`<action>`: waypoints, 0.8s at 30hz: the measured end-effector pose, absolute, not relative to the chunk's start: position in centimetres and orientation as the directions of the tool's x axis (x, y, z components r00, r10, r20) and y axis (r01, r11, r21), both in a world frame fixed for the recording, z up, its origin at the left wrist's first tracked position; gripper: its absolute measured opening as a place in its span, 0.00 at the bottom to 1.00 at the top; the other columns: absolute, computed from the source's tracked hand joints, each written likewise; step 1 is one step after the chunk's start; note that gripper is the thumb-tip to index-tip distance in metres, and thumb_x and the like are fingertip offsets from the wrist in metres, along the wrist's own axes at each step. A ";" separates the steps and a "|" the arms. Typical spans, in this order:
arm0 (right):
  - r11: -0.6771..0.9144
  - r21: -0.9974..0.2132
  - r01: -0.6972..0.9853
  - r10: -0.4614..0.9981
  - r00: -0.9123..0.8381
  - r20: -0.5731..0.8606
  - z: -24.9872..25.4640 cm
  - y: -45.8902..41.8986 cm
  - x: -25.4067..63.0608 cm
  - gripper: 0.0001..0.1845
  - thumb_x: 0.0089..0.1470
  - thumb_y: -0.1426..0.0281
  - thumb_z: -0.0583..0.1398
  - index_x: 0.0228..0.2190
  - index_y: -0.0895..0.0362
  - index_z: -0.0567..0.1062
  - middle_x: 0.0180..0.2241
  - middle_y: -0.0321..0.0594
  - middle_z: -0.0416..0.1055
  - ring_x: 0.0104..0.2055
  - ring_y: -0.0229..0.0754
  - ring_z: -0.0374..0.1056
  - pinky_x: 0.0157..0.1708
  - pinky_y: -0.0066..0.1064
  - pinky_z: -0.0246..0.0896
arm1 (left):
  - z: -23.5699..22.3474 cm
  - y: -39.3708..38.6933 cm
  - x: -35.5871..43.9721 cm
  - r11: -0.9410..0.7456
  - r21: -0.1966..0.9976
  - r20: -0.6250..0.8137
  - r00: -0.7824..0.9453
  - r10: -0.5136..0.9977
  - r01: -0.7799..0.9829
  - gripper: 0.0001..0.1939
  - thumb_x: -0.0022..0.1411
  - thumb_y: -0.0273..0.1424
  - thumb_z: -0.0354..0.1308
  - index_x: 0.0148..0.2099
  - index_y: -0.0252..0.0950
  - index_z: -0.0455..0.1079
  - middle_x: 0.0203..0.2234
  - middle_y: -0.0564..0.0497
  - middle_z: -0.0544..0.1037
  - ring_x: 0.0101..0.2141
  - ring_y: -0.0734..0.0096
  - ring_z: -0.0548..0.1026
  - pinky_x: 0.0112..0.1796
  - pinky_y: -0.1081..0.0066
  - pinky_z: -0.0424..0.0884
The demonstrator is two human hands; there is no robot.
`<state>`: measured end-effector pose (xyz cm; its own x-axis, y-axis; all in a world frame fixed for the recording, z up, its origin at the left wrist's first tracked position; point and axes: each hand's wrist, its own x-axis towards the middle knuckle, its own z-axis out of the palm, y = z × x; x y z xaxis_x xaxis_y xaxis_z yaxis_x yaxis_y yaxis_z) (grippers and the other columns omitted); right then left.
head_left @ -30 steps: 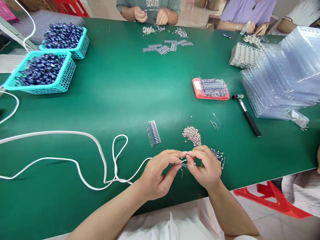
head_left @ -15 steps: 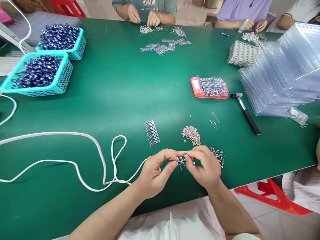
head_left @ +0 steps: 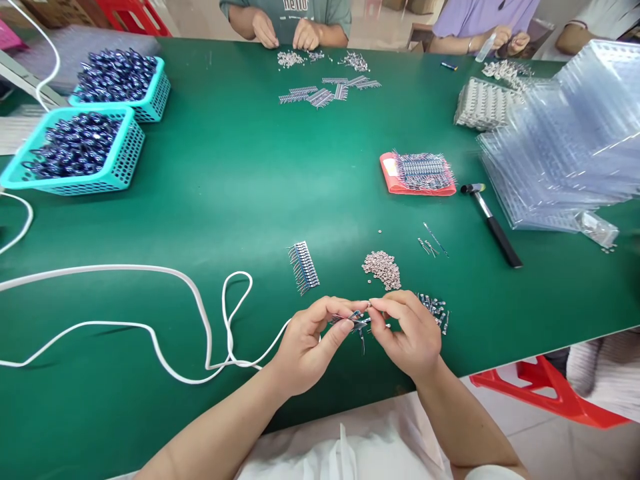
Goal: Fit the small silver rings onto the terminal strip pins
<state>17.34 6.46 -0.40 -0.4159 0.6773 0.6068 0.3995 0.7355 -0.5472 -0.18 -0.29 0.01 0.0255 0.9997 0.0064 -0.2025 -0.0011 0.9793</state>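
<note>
My left hand is closed on several small blue-and-silver parts with thin wire leads, pinched between thumb and fingers. My right hand is closed too, its thumb and forefinger pinching a tiny round piece that meets my left fingertip. Just beyond the hands lies a pile of small pinkish ring-like pieces. A heap of loose blue-and-silver parts is partly hidden behind my right hand. To the left, a row of similar wired parts lies side by side on the green table.
White cables loop across the table's left. Two turquoise baskets hold dark blue glossy pieces. Right are a hammer, a red pouch with wired parts and stacked clear plastic trays. Co-workers' hands work at the far edge.
Both hands stay nearly in place. The wired parts in my left hand have turned slightly. At the far side, co-workers' hands have shifted a little.
</note>
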 end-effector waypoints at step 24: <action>0.698 -0.648 0.304 0.712 -0.387 0.586 -0.6 6.4 17.4 0.16 0.52 0.81 0.62 0.41 0.53 0.74 0.31 0.38 0.72 0.30 0.37 0.70 0.27 0.29 0.68 | 0.1 -0.3 -0.2 -0.164 0.985 0.164 0.000 0.986 -0.049 0.07 0.67 0.23 0.53 0.44 0.36 0.70 0.47 0.41 0.79 0.47 0.61 0.76 0.47 0.60 0.74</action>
